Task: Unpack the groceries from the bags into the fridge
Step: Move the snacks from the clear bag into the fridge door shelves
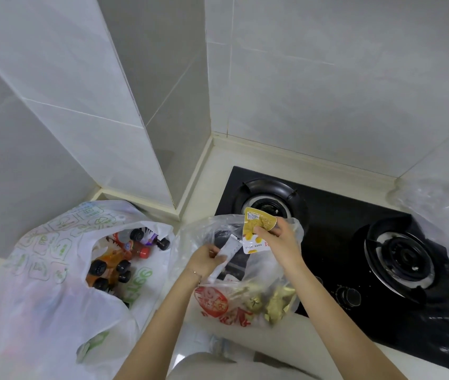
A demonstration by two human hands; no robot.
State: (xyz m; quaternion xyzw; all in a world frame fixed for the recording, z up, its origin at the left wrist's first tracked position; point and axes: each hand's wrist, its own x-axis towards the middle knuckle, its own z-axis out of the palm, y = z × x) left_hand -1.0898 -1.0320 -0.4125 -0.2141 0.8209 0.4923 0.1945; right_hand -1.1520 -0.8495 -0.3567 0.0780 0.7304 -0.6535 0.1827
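Observation:
A clear plastic bag (269,283) with red print stands on the counter by the stove, holding gold-wrapped items and other groceries. My right hand (280,239) pinches a yellow and white flat packet (257,229) above the bag's mouth. My left hand (206,260) grips a slim white pack (227,255) at the bag's opening. To the left stands a white bag with green print (53,259), open at the top and filled with several bottles (116,264) with black and red caps.
A black two-burner gas stove (354,259) lies to the right, the clear bag partly on its left edge. Crumpled clear plastic (442,212) sits at the far right. White tiled walls and a jutting corner column (135,119) close off the back.

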